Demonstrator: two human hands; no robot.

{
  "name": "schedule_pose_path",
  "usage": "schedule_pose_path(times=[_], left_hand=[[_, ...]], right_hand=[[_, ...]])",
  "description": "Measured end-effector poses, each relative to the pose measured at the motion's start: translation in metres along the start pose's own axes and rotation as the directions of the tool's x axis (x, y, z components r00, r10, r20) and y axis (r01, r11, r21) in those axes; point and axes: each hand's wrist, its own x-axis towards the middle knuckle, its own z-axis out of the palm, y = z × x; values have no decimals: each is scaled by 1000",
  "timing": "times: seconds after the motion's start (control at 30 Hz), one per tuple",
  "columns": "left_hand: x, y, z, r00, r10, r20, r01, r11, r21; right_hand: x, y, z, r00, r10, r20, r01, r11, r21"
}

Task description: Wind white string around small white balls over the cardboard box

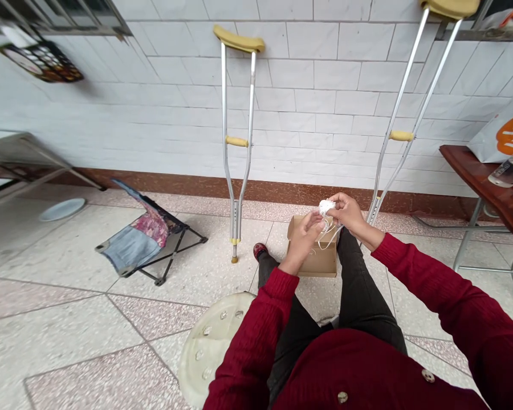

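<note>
Above the box, my right hand [348, 215] pinches a small bundle of white cord [326, 206] between thumb and fingers. Just to its left, my left hand [303, 236] has its fingers closed on a loop of the same cord. A loose strand hangs in a curve below both hands. Beneath them, an open brown cardboard box [318, 265] sits on the floor between my legs. My left forearm and hand cover part of the box, and its contents are mostly hidden.
Two crutches, one left [235, 142] and one right [402, 136], lean on the tiled wall. A folding chair [139, 239] stands left, and a pale round stool [205, 353] is beside me. At right, a red-brown table [465, 162] carries a bag [502, 134] and a clear container [509, 172].
</note>
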Motion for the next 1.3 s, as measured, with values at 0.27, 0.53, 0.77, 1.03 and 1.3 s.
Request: schedule_pose_path(times=[0.27, 0.53, 0.77, 1.03, 1.3], left_hand=[[-13, 2, 25, 999, -6, 37, 5, 1000, 20], [-52, 24, 6, 994, -99, 54, 100, 995, -11], [-78, -20, 6, 977, -182, 111, 174, 982, 72], [-60, -66, -24, 973, -161, 163, 57, 860, 507], [-16, -40, -16, 874, -128, 468, -307, 602, 737]], right_hand=[[-1, 6, 0, 1000, 18, 2, -18, 998, 68], [-12, 40, 1, 988, 133, 82, -138, 989, 57], [-19, 38, 22, 955, 294, 27, -293, 932, 214], [-98, 39, 16, 857, 357, 371, -418, 904, 94], [-114, 125, 26, 839, 511, 185, -515, 857, -29]])
